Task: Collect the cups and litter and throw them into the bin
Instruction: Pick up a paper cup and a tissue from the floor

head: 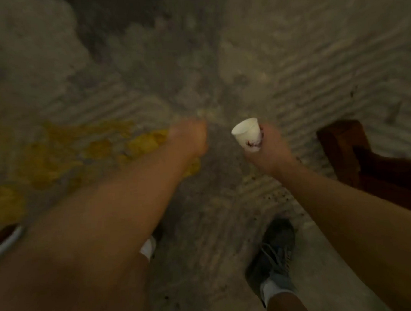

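Head view showed the right hand (268, 149) wrapped around the lower part of a small white paper cup with a dark red print near its base (247, 134). The fingers were closed on the cup's bottom half, the cup was tilted with its open mouth turned up and to the left, and it was carried above the ground. The left hand (190, 139) was stretched forward beside it, well blurred; its fingers seemed curled in, but whether it held anything could not be told.

A cup like this would probably be very light and thin-walled, easy to crush if squeezed near the rim. The stiffer base, where the hand had it, looked the safer place to hold, and a loose grip should do. Its inside looked empty, though the blur left that uncertain.

Below the hands lay rough grey concrete ground with ribbed, raked lines (315, 71), broken in the middle by a crumbled, pebbly patch. Blotchy yellow stains or scraps (141, 144) spread over the ground to the left, too smeared to identify. A dark brown wooden piece of furniture with squared edges (343, 147) stood at the right. A grey laced shoe with a white sock (273, 252) stood near the bottom. No bin was in sight.
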The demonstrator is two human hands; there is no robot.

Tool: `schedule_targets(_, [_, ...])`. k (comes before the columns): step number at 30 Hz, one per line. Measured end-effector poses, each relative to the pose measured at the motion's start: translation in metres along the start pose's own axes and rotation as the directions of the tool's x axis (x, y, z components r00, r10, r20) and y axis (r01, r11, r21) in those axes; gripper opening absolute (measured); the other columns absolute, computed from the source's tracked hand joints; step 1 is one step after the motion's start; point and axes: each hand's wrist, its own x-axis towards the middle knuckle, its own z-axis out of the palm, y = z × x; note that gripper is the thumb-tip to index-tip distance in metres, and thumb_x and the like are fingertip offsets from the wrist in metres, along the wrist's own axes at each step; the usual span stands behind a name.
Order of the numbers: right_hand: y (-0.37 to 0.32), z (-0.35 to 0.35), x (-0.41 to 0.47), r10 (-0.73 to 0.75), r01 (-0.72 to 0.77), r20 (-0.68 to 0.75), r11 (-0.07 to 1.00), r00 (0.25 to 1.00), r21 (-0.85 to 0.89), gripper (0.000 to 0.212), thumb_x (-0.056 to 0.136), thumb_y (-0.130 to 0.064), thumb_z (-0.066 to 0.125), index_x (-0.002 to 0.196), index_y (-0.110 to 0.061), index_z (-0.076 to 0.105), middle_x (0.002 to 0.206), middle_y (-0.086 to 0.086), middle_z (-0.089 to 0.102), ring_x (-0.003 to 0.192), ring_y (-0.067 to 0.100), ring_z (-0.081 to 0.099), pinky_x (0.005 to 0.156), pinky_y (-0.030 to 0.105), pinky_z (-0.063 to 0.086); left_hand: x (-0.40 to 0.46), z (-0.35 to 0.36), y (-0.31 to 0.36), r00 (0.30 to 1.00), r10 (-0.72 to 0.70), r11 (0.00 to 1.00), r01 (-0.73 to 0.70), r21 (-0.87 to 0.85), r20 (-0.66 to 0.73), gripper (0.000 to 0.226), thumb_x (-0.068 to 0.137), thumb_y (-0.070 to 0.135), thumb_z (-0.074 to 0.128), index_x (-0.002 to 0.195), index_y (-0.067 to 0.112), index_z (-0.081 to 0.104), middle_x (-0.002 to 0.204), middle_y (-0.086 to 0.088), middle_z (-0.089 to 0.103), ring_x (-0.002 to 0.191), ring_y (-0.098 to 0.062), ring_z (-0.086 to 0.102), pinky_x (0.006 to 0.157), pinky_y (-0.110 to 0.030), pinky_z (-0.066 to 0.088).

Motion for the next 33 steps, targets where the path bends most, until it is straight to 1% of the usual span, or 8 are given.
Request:
schedule_targets(4, [-0.094, -0.011, -0.046, -0.043, 0.042, 0.011, 0.999, 0.999, 0.032, 0.046, 0.076, -0.013, 0.075, 0.117, -0.006, 0.056, 0.111, 0.015, 0.065, 0.099, 0.027, 0.063, 0.084, 0.044, 0.053, -0.072, -0.057, -0.026, 0.993, -0.059, 0.993, 0.049, -0.106, -0.101, 0.047, 0.089, 0.042, 0.063, 0.13, 0.018, 0.062, 0.132, -0.013, 0.063, 0.119, -0.033, 0.06, 0.096, -0.041, 0.05])
schedule_targets(8, [-0.205, -0.031, -0.099, -0.129, 0.129, 0.019, 0.991, 0.991, 0.02, 0.044, 0.07, -0.017, 0.082, 0.107, -0.018, 0.058, 0.1, 0.003, 0.067, 0.085, -0.002, 0.063, 0.071, 0.016, 0.049, -0.148, -0.122, -0.076, 0.972, -0.183, 0.958, 0.143, -0.248, -0.149, 0.043, 0.088, 0.044, 0.061, 0.123, 0.018, 0.065, 0.126, -0.011, 0.066, 0.115, -0.032, 0.062, 0.092, -0.04, 0.052])
schedule_targets(9, [-0.23, -0.036, -0.111, -0.133, 0.133, 0.03, 0.991, 0.991, 0.007, 0.043, 0.068, -0.019, 0.083, 0.104, -0.02, 0.059, 0.097, 0.001, 0.067, 0.083, -0.003, 0.063, 0.069, 0.015, 0.048, -0.166, -0.137, -0.087, 0.967, -0.203, 0.946, 0.154, -0.284, -0.153, 0.044, 0.088, 0.044, 0.06, 0.124, 0.02, 0.064, 0.126, -0.01, 0.066, 0.116, -0.031, 0.062, 0.092, -0.039, 0.051])
schedule_targets(13, [-0.346, -0.058, -0.151, -0.179, 0.193, 0.104, 0.971, 0.978, -0.143, 0.049, 0.066, -0.026, 0.08, 0.11, -0.018, 0.058, 0.101, 0.002, 0.062, 0.092, 0.019, 0.062, 0.078, 0.039, 0.053, -0.24, -0.203, -0.148, 0.937, -0.299, 0.876, 0.196, -0.441, -0.179, 0.043, 0.089, 0.049, 0.055, 0.125, 0.026, 0.061, 0.127, -0.004, 0.067, 0.116, -0.026, 0.062, 0.092, -0.036, 0.05])
schedule_targets(17, [-0.429, -0.071, -0.171, -0.23, 0.26, 0.167, 0.946, 0.959, -0.192, 0.059, 0.063, -0.037, 0.073, 0.116, -0.02, 0.053, 0.106, 0.002, 0.058, 0.095, 0.019, 0.059, 0.08, 0.039, 0.051, -0.291, -0.253, -0.197, 0.916, -0.347, 0.838, 0.206, -0.506, -0.203, 0.043, 0.091, 0.05, 0.053, 0.125, 0.026, 0.06, 0.125, -0.002, 0.068, 0.115, -0.025, 0.063, 0.091, -0.034, 0.051])
schedule_targets(23, [-0.54, -0.089, -0.171, -0.316, 0.329, 0.122, 0.939, 0.941, -0.104, 0.061, 0.064, -0.026, 0.074, 0.12, -0.028, 0.051, 0.109, -0.007, 0.055, 0.099, 0.014, 0.057, 0.084, 0.034, 0.05, -0.34, -0.336, -0.256, 0.823, -0.493, 0.765, 0.255, -0.592, -0.283, 0.033, 0.09, 0.048, 0.055, 0.116, 0.029, 0.061, 0.117, 0.004, 0.069, 0.11, -0.02, 0.064, 0.087, -0.032, 0.053])
schedule_targets(27, [-0.595, -0.107, -0.14, -0.359, 0.362, 0.07, 0.932, 0.931, -0.028, 0.063, 0.071, -0.028, 0.077, 0.127, -0.028, 0.049, 0.116, -0.006, 0.053, 0.103, 0.015, 0.056, 0.089, 0.041, 0.052, -0.332, -0.39, -0.276, 0.805, -0.515, 0.756, 0.266, -0.598, -0.293, 0.033, 0.088, 0.046, 0.058, 0.115, 0.027, 0.062, 0.116, 0.002, 0.069, 0.11, -0.021, 0.064, 0.088, -0.034, 0.053])
schedule_targets(33, [-0.665, -0.144, -0.053, -0.341, 0.339, 0.072, 0.94, 0.937, 0.041, 0.065, 0.067, -0.024, 0.075, 0.126, -0.03, 0.046, 0.114, -0.005, 0.053, 0.101, 0.017, 0.057, 0.086, 0.046, 0.054, -0.274, -0.488, -0.295, 0.766, -0.598, 0.686, 0.337, -0.644, -0.236, 0.037, 0.085, 0.05, 0.058, 0.115, 0.031, 0.062, 0.111, 0.006, 0.072, 0.107, -0.021, 0.066, 0.085, -0.034, 0.055])
